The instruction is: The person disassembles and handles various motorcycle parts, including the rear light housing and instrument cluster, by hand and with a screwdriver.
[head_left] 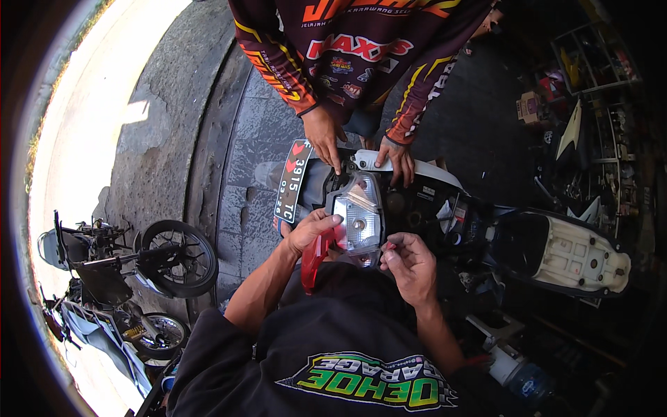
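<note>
Apparently I'm servicing the lamp (360, 215); left hand (309, 233) grips red lens (315, 265), right hand (413, 271) pinches red fragment (388, 247). Next likely needs careful alignment.

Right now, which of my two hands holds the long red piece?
Your left hand, nearer the license plate, holds the red piece; your right hand pinches a small reddish bit.
</note>
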A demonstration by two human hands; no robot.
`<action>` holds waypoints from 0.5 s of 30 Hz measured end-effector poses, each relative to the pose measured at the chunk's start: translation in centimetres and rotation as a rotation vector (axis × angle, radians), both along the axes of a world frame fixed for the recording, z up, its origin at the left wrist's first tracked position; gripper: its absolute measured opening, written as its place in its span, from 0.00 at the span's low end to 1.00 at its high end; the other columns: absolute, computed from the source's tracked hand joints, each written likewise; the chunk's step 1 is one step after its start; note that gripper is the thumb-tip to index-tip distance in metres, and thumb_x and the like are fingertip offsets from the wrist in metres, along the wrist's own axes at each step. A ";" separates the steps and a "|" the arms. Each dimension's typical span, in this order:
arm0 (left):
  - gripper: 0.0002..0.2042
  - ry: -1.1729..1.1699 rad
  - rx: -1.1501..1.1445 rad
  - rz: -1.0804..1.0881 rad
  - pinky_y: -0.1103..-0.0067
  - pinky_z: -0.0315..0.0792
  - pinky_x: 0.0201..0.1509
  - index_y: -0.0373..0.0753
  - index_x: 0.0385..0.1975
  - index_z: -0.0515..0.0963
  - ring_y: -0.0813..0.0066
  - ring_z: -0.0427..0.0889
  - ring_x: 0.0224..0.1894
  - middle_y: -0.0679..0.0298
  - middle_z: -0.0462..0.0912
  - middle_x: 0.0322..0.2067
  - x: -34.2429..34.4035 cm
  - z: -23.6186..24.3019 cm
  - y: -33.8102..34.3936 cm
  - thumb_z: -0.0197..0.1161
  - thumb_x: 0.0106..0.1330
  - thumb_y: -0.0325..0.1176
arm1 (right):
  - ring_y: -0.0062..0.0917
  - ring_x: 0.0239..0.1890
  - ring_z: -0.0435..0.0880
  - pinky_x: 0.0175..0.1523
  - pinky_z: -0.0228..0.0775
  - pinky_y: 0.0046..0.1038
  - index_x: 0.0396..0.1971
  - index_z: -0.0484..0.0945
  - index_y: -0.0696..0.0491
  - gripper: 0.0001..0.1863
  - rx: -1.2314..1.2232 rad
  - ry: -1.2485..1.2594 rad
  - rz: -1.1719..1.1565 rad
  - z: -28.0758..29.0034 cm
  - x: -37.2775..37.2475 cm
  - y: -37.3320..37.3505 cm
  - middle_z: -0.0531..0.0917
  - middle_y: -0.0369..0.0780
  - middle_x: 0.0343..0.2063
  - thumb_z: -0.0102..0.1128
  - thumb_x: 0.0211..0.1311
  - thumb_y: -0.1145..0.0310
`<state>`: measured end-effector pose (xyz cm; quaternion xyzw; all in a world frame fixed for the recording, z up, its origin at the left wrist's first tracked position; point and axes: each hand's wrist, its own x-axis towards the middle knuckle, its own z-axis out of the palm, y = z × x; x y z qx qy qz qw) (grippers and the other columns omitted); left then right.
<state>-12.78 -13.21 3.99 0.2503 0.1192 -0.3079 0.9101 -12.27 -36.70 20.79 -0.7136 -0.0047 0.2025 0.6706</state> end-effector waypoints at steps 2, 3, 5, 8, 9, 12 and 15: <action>0.13 0.003 0.012 0.013 0.77 0.82 0.43 0.30 0.48 0.79 0.74 0.88 0.35 0.58 0.88 0.39 0.1 0.3 -0.1 0.61 0.73 0.35 | 0.17 0.39 0.83 0.43 0.80 0.21 0.51 0.74 0.61 0.14 -0.111 -0.061 0.038 -0.6 0.0 -0.5 0.83 0.41 0.39 0.58 0.67 0.81; 0.13 0.004 0.011 0.004 0.77 0.82 0.43 0.31 0.48 0.79 0.74 0.88 0.35 0.58 0.88 0.39 0.0 0.1 -0.1 0.61 0.73 0.35 | 0.17 0.39 0.83 0.44 0.80 0.21 0.51 0.74 0.61 0.14 -0.156 -0.117 0.032 -0.6 0.0 -0.4 0.84 0.41 0.39 0.60 0.66 0.81; 0.13 0.005 0.007 -0.014 0.77 0.82 0.43 0.31 0.48 0.80 0.75 0.88 0.35 0.58 0.88 0.39 -0.1 -0.2 0.2 0.61 0.73 0.35 | 0.18 0.40 0.84 0.44 0.79 0.21 0.50 0.75 0.61 0.15 -0.245 -0.228 0.019 -0.2 0.1 0.0 0.84 0.42 0.40 0.62 0.65 0.81; 0.13 0.006 0.009 0.012 0.78 0.82 0.43 0.31 0.47 0.80 0.76 0.87 0.35 0.58 0.88 0.38 0.0 0.1 -0.1 0.61 0.73 0.35 | 0.18 0.40 0.84 0.44 0.77 0.21 0.46 0.79 0.61 0.13 -0.347 -0.272 0.062 0.4 0.3 -0.1 0.85 0.42 0.40 0.66 0.62 0.81; 0.13 0.012 0.007 0.013 0.78 0.82 0.43 0.31 0.47 0.80 0.76 0.87 0.35 0.58 0.88 0.38 -0.1 0.2 -0.1 0.61 0.73 0.35 | 0.17 0.39 0.84 0.43 0.77 0.21 0.44 0.80 0.61 0.12 -0.385 -0.383 0.095 0.7 0.5 0.0 0.85 0.41 0.39 0.66 0.61 0.81; 0.13 0.021 -0.001 0.015 0.78 0.82 0.43 0.31 0.47 0.80 0.76 0.87 0.35 0.58 0.88 0.38 -0.1 0.5 -0.1 0.61 0.73 0.35 | 0.17 0.38 0.84 0.42 0.76 0.20 0.41 0.83 0.61 0.09 -0.450 -0.573 0.142 1.5 1.3 0.5 0.85 0.40 0.38 0.66 0.60 0.81; 0.12 0.021 -0.025 0.019 0.78 0.82 0.44 0.31 0.47 0.80 0.75 0.88 0.36 0.58 0.88 0.39 0.0 0.7 -0.1 0.61 0.73 0.34 | 0.17 0.36 0.83 0.40 0.75 0.18 0.41 0.83 0.62 0.08 -0.421 -0.463 0.111 1.5 1.2 0.7 0.85 0.39 0.36 0.66 0.61 0.81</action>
